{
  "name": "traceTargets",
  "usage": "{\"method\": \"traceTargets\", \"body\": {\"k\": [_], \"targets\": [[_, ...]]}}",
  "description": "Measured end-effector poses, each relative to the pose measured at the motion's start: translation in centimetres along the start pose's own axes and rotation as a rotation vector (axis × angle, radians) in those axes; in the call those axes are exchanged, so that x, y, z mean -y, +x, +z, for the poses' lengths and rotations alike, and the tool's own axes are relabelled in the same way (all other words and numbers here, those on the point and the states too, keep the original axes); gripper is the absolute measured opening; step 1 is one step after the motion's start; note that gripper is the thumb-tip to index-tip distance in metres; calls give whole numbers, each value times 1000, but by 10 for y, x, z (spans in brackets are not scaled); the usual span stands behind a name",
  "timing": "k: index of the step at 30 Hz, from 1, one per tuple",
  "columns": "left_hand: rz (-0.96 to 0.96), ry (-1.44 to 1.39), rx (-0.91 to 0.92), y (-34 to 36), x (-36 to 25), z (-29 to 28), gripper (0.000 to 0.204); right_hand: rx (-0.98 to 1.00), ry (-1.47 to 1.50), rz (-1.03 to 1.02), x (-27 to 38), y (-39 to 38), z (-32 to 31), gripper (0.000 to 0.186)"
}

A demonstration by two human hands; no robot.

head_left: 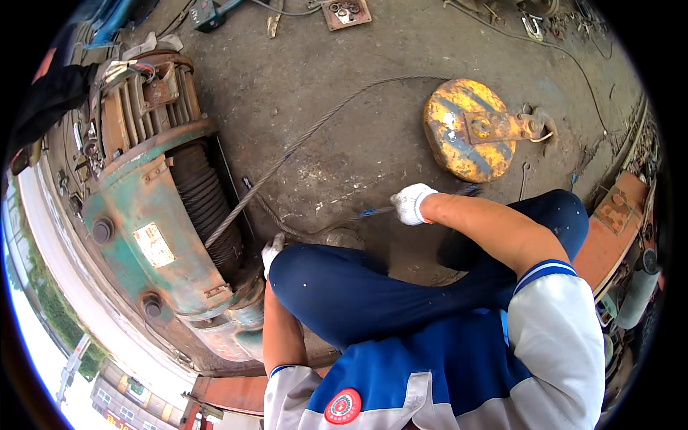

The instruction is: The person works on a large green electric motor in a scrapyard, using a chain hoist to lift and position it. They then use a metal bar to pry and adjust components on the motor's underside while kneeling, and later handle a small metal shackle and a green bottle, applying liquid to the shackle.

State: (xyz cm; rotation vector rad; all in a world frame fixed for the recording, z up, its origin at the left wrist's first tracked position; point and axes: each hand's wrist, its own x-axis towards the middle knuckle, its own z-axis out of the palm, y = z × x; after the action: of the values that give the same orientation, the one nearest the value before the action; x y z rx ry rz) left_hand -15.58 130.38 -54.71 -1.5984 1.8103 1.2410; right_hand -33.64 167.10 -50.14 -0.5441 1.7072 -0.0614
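My right hand (413, 203), in a white glove, is closed around a steel wire rope (315, 130). A blue mark shows on the rope to the left of that hand. From the drum (204, 193) of a green electric hoist (154, 215) the rope arcs to a yellow-and-grey hook block (469, 129) lying on the floor. Below the block it comes back through my right hand and curves left toward a loose end near the hoist. My left hand (271, 254), gloved too, is low beside the hoist, close to the rope. My knee partly covers it, so its grip is unclear.
A wrench (525, 181) lies below the hook block. Reddish steel beams (622, 218) stand at the right, with scattered parts behind. At the top are a square metal plate (345, 13) and a teal power tool (208, 16). A dark sleeve (54, 100) reaches in beside the hoist motor.
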Motion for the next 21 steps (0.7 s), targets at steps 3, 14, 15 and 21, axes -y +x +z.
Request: {"method": "traceTargets", "body": {"k": [3,14,15,21], "targets": [[1323,796,292,17,49,-43,34,-198,-107,7,-9,-64,18,46],[70,413,286,-312,-143,-52,36,-1663,862,341,-45,-493,106,45],[153,480,306,-336,-156,-49,37,-1636,1023,538,-46,-536,141,53],[291,671,355,-442,-183,-43,39,-1404,1484,1530,-3,-591,464,70]]}}
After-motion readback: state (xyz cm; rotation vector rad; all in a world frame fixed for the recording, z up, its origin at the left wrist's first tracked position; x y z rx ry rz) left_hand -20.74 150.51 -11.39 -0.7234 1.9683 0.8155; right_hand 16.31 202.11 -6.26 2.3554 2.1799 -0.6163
